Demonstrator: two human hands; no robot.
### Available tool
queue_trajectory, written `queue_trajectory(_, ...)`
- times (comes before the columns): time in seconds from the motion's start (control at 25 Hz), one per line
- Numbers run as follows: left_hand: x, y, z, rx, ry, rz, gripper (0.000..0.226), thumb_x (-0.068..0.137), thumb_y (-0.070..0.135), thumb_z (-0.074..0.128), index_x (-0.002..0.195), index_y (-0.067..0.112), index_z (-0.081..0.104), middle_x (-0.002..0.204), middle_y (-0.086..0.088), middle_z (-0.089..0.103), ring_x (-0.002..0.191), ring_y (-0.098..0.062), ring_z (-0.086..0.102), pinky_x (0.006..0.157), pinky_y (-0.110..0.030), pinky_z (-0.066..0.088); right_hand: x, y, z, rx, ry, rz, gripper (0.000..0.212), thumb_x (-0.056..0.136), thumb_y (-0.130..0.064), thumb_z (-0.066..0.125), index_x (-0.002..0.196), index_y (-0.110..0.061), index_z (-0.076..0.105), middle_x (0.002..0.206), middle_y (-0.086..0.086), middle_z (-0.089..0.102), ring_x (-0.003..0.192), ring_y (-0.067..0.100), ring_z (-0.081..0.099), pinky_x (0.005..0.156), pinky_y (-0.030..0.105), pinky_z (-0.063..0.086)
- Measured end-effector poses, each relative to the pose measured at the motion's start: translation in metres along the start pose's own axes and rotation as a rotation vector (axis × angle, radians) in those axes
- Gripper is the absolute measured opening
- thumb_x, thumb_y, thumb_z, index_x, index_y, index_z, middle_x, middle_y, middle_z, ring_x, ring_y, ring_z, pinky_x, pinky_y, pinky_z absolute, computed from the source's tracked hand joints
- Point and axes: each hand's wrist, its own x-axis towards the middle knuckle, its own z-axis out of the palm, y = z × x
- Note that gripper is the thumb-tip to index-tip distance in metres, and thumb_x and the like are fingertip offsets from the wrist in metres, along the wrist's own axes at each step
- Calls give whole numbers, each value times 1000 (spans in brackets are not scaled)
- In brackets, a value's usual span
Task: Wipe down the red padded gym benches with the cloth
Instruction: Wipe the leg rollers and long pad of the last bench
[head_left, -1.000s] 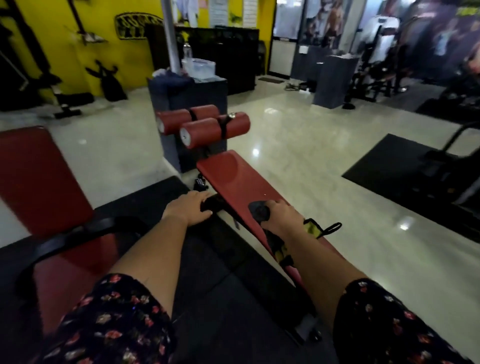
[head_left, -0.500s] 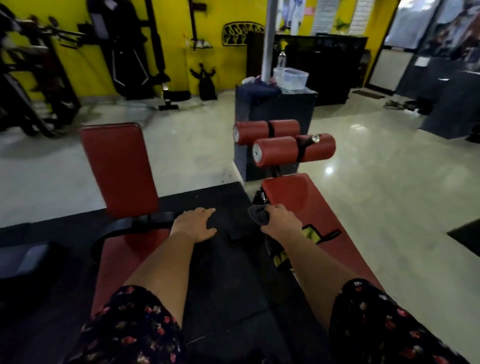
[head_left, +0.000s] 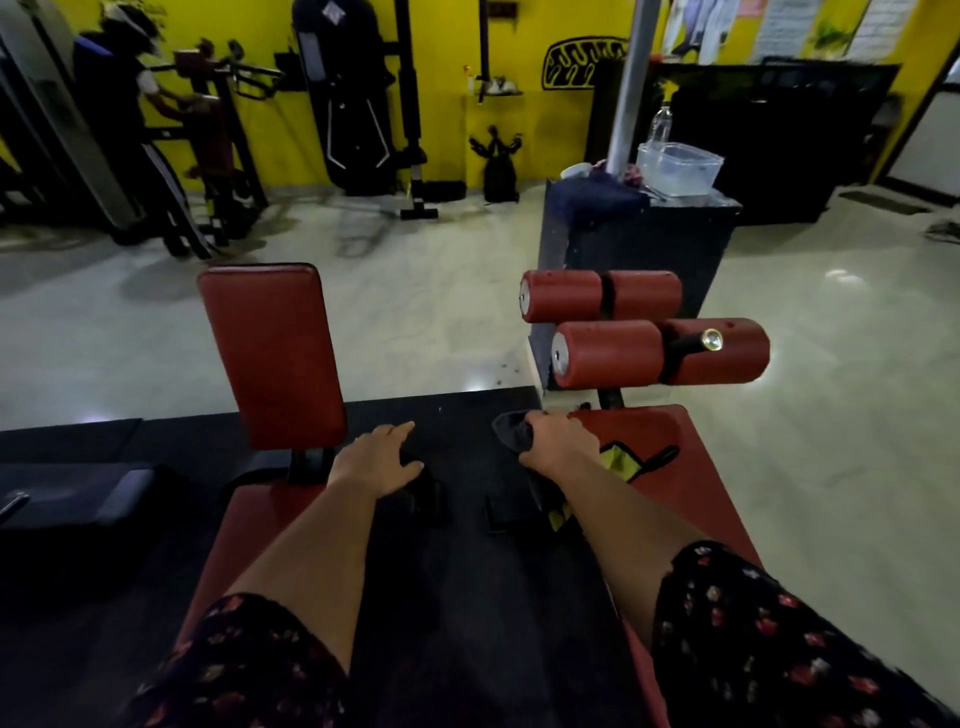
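The right hand (head_left: 558, 447) is curled tight round a dark cloth (head_left: 511, 434), bunched at the far left corner of the right bench (head_left: 691, 483), just below its rollers (head_left: 608, 353). The left hand (head_left: 382, 460) holds nothing. Its fingers are loose and spread, low over the black mat (head_left: 457, 410) between the two benches; whether it touches anything I cannot tell.

The cloth looks soft, light and limp, so it should drag easily. Spread flat under the palm, it would likely cover more pad than the present fist does. The padding looks smooth and firm, probably a little slick.

A yellow-and-black strap (head_left: 618, 460) lies on the pad just beside the wrist and could snag a stroke toward the near end. The rollers close off the far end. The left bench (head_left: 244, 525) stands with its backrest (head_left: 270, 353) upright. Beyond, a black box (head_left: 639, 249) carries a tub (head_left: 680, 166) and a bottle (head_left: 661, 122).
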Motion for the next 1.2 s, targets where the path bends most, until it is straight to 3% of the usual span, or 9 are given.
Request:
queue_trajectory(0.28,88,-49,-4,-38,-17,-107,74,94,53,51,157,30,18,156,-2,31,136,-29,41,103,-44,44,114,-43,17,-90,-50,-135,61,83,-40,69,136,-22,47,133,5,45,118,33,51,89,42,49)
queue_trajectory(0.56,228,-125,-41,-47,-85,-128,76,95,54,50,157,29,14,161,-3,23,141,-28,34,109,-45,38,265,-108,17,-71,-105,-89,58,82,-37,68,134,-22,48,133,5,46,119,33,51,93,45,49)
queue_trajectory(1.2,483,-179,-122,5,-14,-22,71,96,50,50,156,30,17,159,-2,27,139,-26,37,107,-43,40,514,-163,-19,-1,43,-55,56,83,-34,65,134,-22,47,138,5,44,117,34,50,89,42,50)
